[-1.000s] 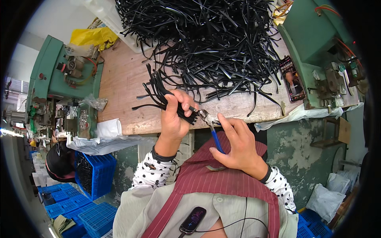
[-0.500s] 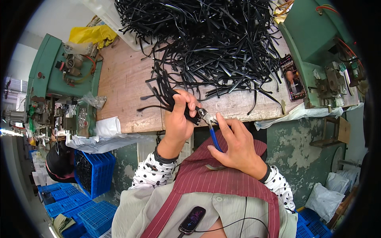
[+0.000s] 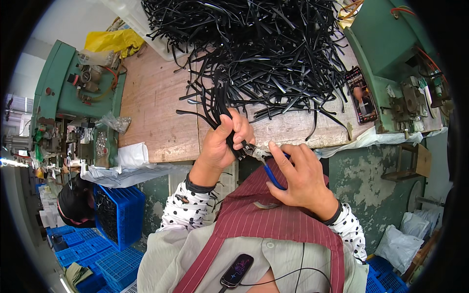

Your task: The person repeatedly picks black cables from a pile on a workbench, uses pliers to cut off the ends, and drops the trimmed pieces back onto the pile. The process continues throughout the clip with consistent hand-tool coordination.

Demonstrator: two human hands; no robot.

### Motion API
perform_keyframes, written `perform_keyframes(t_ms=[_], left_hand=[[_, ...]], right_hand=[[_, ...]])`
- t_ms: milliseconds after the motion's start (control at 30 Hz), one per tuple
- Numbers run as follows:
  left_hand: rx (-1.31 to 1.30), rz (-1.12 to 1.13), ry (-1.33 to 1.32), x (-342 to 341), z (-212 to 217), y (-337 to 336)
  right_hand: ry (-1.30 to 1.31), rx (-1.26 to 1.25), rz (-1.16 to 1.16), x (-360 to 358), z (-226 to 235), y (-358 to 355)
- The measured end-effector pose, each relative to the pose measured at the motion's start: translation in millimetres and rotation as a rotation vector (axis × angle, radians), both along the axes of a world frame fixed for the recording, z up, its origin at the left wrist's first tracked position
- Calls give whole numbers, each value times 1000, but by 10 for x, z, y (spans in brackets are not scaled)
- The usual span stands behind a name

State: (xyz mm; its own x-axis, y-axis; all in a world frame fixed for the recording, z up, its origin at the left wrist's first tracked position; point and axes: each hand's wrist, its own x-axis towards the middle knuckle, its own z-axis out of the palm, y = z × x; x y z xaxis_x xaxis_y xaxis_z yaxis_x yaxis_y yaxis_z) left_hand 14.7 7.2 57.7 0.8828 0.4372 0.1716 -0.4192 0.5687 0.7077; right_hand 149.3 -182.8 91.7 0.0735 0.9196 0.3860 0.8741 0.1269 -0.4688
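My left hand (image 3: 219,145) is closed around a bundle of black eyeglass temples (image 3: 213,108), their curved tips fanning out over the table's front edge. My right hand (image 3: 307,179) grips blue-handled cutting pliers (image 3: 273,177). The metal jaws of the pliers meet the lower ends of the bundle, just by my left fingertips. Whether the jaws are closed on one of the temples is too small to tell. Beyond my hands lies a large heap of loose black temples (image 3: 273,53) on the wooden table (image 3: 156,107).
Green machines (image 3: 73,93) stand at the table's left and at its right (image 3: 386,44). A phone (image 3: 360,95) leans near the right one. Left and below are a person's dark-covered head (image 3: 74,200), a blue crate (image 3: 129,215) of black pieces and more blue crates (image 3: 119,267).
Both hands have shifted slightly right, the bundle now standing more upright. The pliers have moved right and a little down with my right hand. At left, the person and blue crate have shifted slightly.
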Motion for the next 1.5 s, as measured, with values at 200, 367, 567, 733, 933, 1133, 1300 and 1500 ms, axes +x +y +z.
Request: perform_keyframes(t_ms=[200, 367, 567, 733, 933, 1133, 1300, 1500], left_hand=[[-84, 100, 55, -9, -83, -90], [-202, 291, 155, -4, -123, -185], [320, 707, 463, -229, -168, 328], [1337, 769, 1114, -152, -409, 593], [1722, 594, 868, 14, -499, 811], [1157, 934, 560, -112, -588, 834], [600, 875, 688, -315, -875, 526], [-103, 505, 194, -159, -329, 145]], right_hand=[[49, 14, -7, -32, -130, -4], [-65, 78, -148, -175, -235, 17], [23, 92, -248, -48, -244, -66], [50, 62, -284, 11, -330, -137], [71, 35, -257, -8, -307, -179], [82, 54, -288, 10, -341, -146], [117, 23, -230, -55, -351, -117], [228, 22, -110, -129, -251, -8]])
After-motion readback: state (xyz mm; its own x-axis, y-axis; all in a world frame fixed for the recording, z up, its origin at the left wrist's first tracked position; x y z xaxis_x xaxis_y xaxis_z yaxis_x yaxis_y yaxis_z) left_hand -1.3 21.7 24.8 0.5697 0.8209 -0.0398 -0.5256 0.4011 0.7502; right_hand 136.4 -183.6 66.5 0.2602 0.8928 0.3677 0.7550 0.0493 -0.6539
